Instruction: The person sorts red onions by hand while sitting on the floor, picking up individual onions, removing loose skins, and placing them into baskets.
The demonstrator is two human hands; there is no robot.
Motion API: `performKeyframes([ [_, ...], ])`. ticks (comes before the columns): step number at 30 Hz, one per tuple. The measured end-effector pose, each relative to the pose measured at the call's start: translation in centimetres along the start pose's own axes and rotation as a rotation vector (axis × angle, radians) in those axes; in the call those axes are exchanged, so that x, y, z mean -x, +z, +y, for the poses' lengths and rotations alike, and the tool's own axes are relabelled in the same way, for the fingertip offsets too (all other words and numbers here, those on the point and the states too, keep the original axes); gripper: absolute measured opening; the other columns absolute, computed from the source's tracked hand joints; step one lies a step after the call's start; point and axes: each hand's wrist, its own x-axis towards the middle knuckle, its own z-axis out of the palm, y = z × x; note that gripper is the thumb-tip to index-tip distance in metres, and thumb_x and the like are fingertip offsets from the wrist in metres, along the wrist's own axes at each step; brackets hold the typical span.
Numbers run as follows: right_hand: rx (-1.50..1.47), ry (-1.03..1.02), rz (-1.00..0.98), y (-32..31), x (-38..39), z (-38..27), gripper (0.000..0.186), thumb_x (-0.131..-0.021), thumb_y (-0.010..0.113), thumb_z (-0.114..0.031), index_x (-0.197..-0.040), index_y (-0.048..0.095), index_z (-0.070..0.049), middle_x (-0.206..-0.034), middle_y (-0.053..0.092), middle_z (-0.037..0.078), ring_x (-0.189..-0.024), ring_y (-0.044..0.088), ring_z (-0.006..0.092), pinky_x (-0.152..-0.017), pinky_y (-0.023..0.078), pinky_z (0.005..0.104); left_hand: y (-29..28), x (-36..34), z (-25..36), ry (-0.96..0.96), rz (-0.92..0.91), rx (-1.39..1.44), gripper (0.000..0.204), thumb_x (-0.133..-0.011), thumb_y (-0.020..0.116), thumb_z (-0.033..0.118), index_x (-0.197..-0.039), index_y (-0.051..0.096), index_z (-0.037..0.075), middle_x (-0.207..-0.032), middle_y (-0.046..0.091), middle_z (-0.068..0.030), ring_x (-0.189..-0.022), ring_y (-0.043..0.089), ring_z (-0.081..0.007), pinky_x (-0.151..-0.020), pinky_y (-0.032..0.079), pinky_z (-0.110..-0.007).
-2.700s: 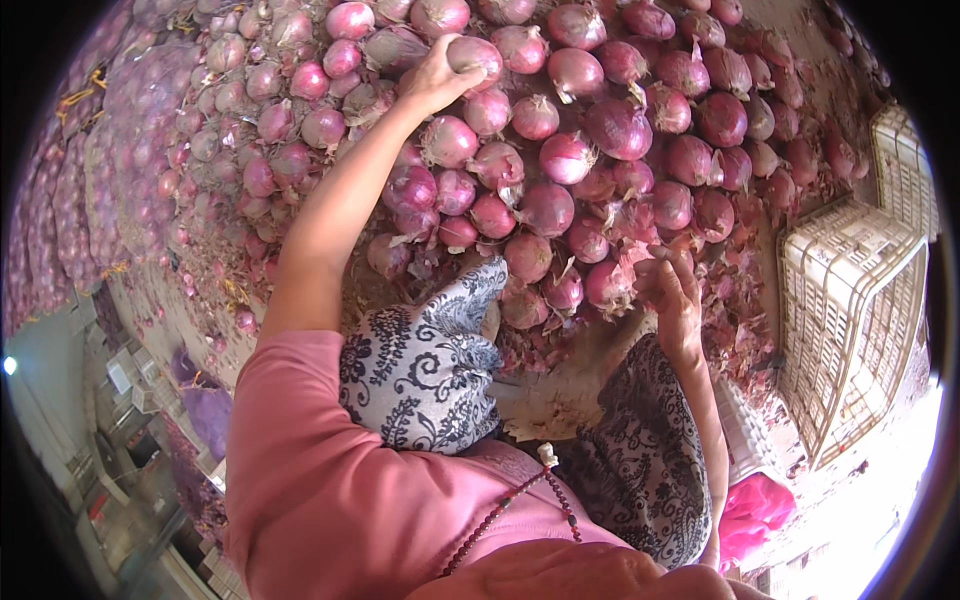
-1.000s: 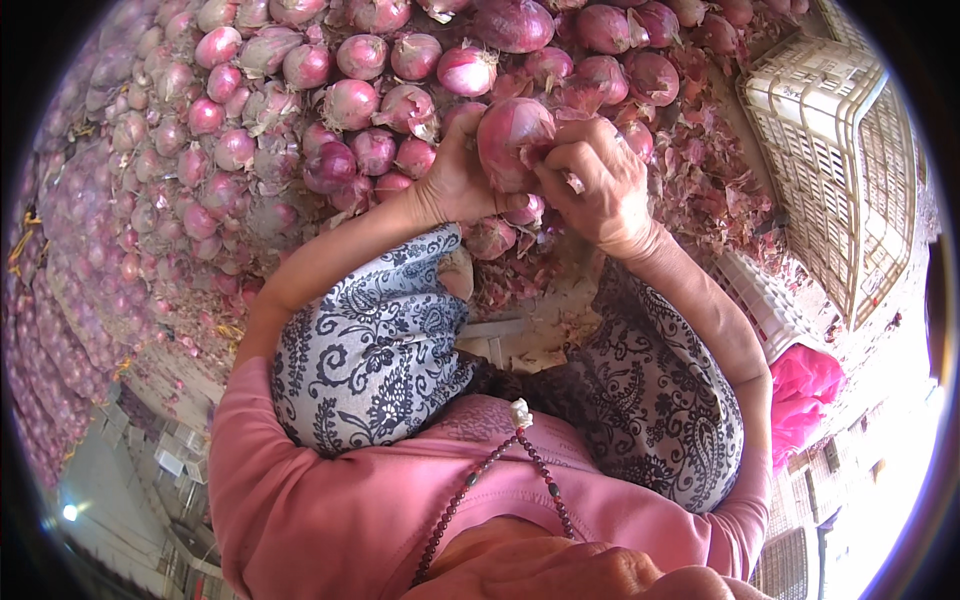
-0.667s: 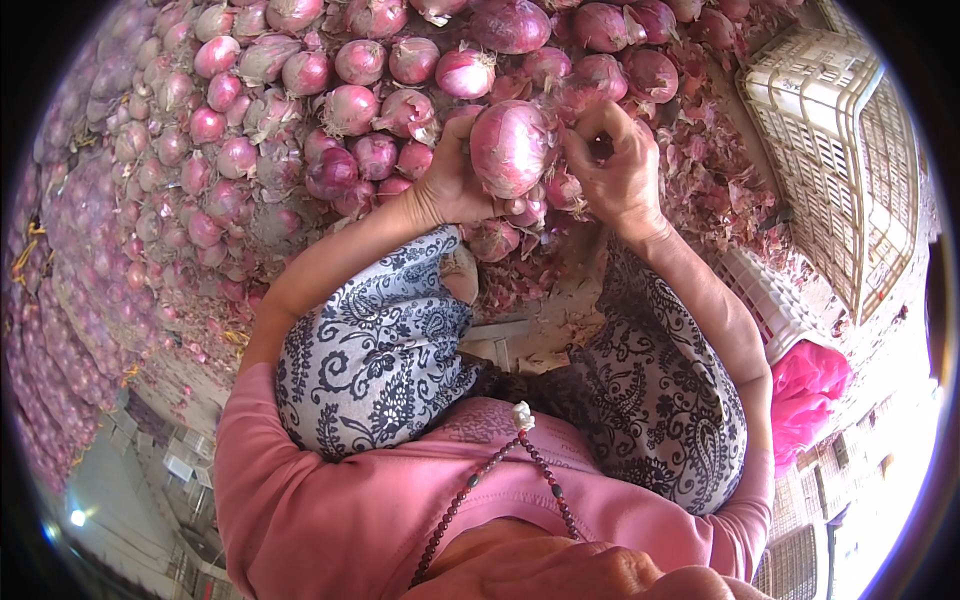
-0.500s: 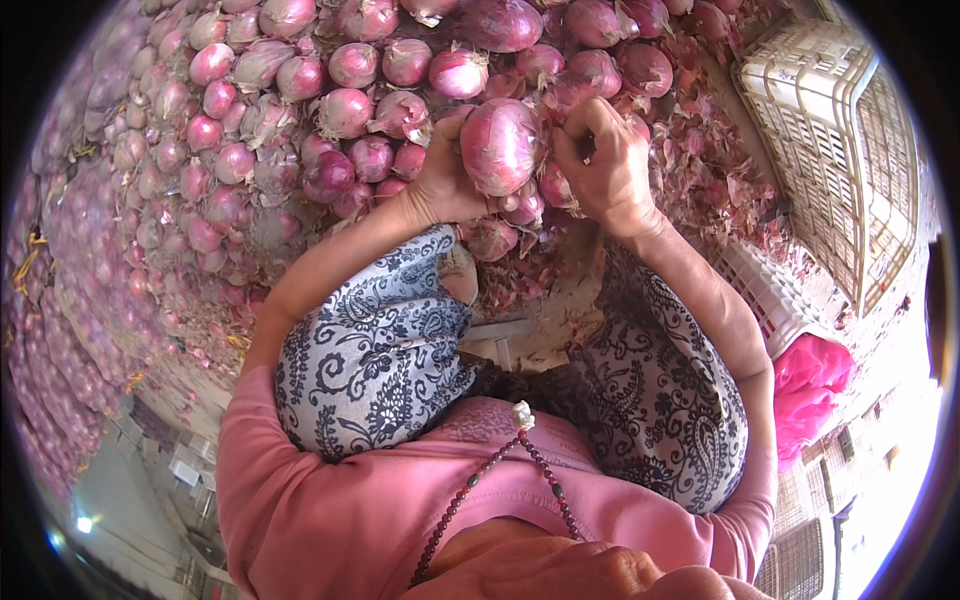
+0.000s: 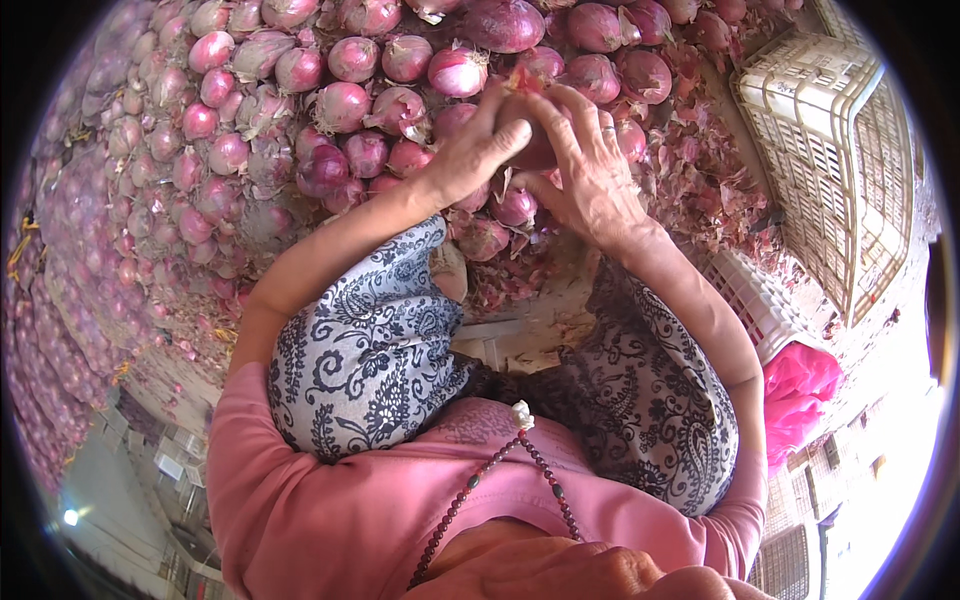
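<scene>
Both hands are closed round one large red onion (image 5: 535,150) just above my knees. My left hand (image 5: 473,158) grips it from the left, thumb over its front, and my right hand (image 5: 588,175) covers its right side with curled fingers. A reddish scrap of skin (image 5: 522,80) shows above the fingertips. The onion is largely hidden by the fingers. Rows of loose red onions (image 5: 341,105) lie around and beyond my hands, with shed papery skins (image 5: 690,175) to the right.
Plastic mesh crates (image 5: 810,85) stand at the right, another lying lower (image 5: 740,300) beside a pink bag (image 5: 795,400). Stacked mesh sacks of onions (image 5: 55,335) line the far left. My bent knees in patterned trousers (image 5: 360,350) frame the near ground.
My left hand went from the upper pile to the middle with an onion. Since half a second ago both hands have moved up and over it, covering the pale pink side that was showing.
</scene>
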Motion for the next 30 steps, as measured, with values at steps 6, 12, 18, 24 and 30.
performKeyframes([
  [6,-0.602,0.544,-0.09,0.8,0.9,3.2,0.076,-0.091,0.06,-0.057,-0.14,0.043,-0.002,-0.124,0.058,0.025,-0.116,0.058,0.0377,-0.1,0.048,0.0435,0.3,0.7,0.0,0.009,-0.092,-0.226,0.066,-0.103,0.043,0.049,-0.149,0.034,0.002,-0.14,0.05,-0.0182,-0.133,0.047,-0.0269,-0.109,0.038,-0.036],
  [12,-1.44,0.903,0.048,2.0,2.2,5.3,0.052,-0.102,0.041,-0.044,-0.124,0.058,0.0,-0.115,0.065,0.014,-0.105,0.064,0.0225,-0.095,0.05,0.0353,0.5,0.7,-0.3,0.265,0.021,-0.548,0.064,-0.097,0.055,0.05,-0.137,0.046,0.001,-0.13,0.057,-0.0191,-0.116,0.06,-0.0323,-0.099,0.047,-0.044],
  [18,-1.562,0.962,0.19,2.9,1.4,4.3,0.053,-0.104,0.036,-0.042,-0.124,0.057,0.002,-0.116,0.064,0.012,-0.105,0.064,0.0198,-0.094,0.051,0.0354,1.9,0.4,-1.6,0.253,0.059,-0.824,0.076,-0.084,0.066,0.06,-0.125,0.052,-0.002,-0.109,0.065,-0.024,-0.1,0.064,-0.0405,-0.083,0.051,-0.046],
  [24,-1.283,0.804,0.076,2.3,1.4,3.5,0.057,-0.105,0.03,-0.042,-0.124,0.06,0.002,-0.112,0.067,0.012,-0.101,0.064,0.018,-0.092,0.05,0.0325,1.7,0.3,-1.9,-0.049,-0.114,-0.68,0.034,-0.09,0.066,0.031,-0.093,0.063,-0.003,-0.079,0.068,-0.0201,-0.077,0.067,-0.0398,-0.069,0.052,-0.047],
  [30,-1.25,0.829,-0.061,2.6,1.8,3.9,0.055,-0.105,0.031,-0.04,-0.124,0.06,0.002,-0.112,0.067,0.012,-0.1,0.063,0.0181,-0.092,0.05,0.0326,-0.9,0.8,-4.4,0.421,-0.356,-1.236,0.017,-0.09,0.058,0.016,-0.079,0.064,0.004,-0.072,0.064,-0.0142,-0.066,0.064,-0.0332,-0.061,0.05,-0.043],
])
